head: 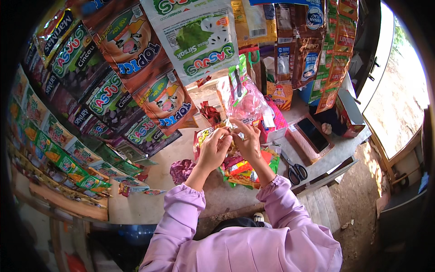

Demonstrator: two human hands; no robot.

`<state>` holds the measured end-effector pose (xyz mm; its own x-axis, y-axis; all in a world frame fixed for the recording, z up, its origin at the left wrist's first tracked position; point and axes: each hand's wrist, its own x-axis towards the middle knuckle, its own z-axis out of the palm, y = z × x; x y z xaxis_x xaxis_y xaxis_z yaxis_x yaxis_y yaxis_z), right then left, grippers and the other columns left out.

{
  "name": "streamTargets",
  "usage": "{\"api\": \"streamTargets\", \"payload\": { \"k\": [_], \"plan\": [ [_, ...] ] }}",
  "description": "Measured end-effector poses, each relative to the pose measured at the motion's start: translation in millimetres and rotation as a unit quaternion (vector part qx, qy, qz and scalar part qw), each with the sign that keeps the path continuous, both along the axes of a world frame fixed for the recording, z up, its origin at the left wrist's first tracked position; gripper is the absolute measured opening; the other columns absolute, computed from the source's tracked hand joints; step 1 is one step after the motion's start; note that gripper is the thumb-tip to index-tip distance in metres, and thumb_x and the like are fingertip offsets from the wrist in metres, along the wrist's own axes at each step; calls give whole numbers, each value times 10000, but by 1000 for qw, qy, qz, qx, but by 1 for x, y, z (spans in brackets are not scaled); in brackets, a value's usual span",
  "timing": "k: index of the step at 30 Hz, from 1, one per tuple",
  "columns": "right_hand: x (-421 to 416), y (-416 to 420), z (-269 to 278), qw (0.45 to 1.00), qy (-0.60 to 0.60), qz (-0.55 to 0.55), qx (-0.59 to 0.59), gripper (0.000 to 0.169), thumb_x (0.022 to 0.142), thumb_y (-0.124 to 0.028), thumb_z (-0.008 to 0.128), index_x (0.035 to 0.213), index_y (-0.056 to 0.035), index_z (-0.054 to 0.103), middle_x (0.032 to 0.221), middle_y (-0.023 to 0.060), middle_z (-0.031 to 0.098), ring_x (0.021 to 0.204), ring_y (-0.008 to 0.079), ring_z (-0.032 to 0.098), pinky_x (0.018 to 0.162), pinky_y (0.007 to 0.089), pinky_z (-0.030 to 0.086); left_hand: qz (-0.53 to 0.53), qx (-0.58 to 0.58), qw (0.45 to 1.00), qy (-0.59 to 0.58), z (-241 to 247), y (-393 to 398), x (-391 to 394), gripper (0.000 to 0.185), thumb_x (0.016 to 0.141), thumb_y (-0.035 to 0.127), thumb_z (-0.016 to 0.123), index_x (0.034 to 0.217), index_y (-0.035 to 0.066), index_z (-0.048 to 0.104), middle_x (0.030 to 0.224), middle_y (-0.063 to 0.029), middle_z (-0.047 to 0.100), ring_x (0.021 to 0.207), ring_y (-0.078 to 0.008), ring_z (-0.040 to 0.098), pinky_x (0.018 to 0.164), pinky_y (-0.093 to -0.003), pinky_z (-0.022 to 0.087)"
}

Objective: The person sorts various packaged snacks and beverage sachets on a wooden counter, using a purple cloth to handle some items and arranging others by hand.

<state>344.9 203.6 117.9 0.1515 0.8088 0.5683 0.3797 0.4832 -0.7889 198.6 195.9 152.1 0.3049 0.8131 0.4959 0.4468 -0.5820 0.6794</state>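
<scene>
My left hand and my right hand meet above the table, fingertips pinched together. Between them is a small whitish twisted piece, possibly plastic; the fingers hide most of it. Directly beneath lie several colourful snack packets in a loose pile, one red-and-yellow packet partly behind my left hand. A clear plastic bag with pink contents stands just beyond my fingers. Beside my left wrist rests a crumpled purple scrunchie.
Strips of drink sachets hang close on the left and overhead. To the right on the table are black-handled scissors, a smartphone on a pink case, a pink box and an open carton. A bright opening lies far right.
</scene>
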Motion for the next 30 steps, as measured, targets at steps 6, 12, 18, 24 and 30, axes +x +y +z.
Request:
{"api": "streamTargets", "payload": {
  "k": [6,12,18,24,30],
  "plan": [
    [6,9,-9,998,-67,-10,8,137,761,-140,678,899,-144,677,855,38,649,873,219,575,909,388,300,56,-73,992,-84,2,10,-1,186,915,147,504,912,2,619,865,-119,657,734,-219,644,674,-300,496],
    [10,12,-15,996,-84,-9,12,131,744,-139,682,874,-140,681,867,45,641,882,234,573,903,372,312,67,15,997,18,-5,21,6,86,814,95,608,842,16,626,851,-123,631,789,-278,618,698,-357,483],
    [33,11,-23,987,-133,-13,92,153,744,-97,670,888,-147,682,928,36,655,935,212,580,887,362,325,83,87,992,49,-9,22,14,75,819,89,577,817,15,563,868,-120,585,827,-307,587,713,-394,467],
    [56,26,-45,984,-164,8,65,143,766,-79,646,893,-141,672,970,45,673,917,201,618,874,361,333,134,142,979,52,-15,27,13,67,814,108,581,811,47,553,887,-79,601,898,-269,577,784,-374,416],
    [64,25,-44,982,-184,-1,48,151,809,-56,586,922,-108,671,936,71,675,897,230,630,865,373,375,188,101,974,75,-18,22,9,75,806,144,601,838,76,607,974,-39,631,1000,-233,552,873,-372,355]
  ]
}}
